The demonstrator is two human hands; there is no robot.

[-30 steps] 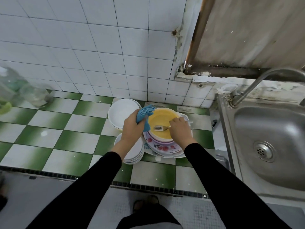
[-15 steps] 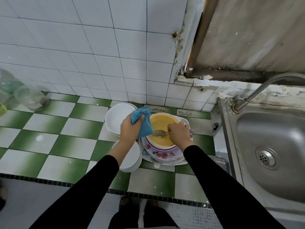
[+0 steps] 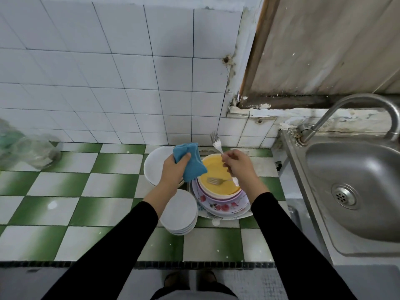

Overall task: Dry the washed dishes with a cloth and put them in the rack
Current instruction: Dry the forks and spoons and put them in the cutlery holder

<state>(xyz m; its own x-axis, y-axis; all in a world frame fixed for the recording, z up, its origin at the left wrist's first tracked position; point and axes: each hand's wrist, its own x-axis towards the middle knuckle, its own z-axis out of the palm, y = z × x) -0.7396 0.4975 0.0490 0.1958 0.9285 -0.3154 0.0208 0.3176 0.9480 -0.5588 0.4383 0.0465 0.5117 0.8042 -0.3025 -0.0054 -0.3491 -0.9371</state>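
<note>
The plastic bag [image 3: 26, 152] at your left is blurred and cropped. Your right hand [image 3: 238, 167] hides part of the fork [image 3: 216, 145].

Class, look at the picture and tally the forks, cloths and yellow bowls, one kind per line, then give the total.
Forks: 2, the held fork and the fork in bowl
Cloths: 1, the blue cloth
Yellow bowls: 1, the yellow bowl
Total: 4

Cloth [image 3: 192, 167] is blue, bowl [image 3: 216, 169] yellow, plate [image 3: 225, 206] floral (red blooms), counter [image 3: 86, 202] green-white checked.
</note>
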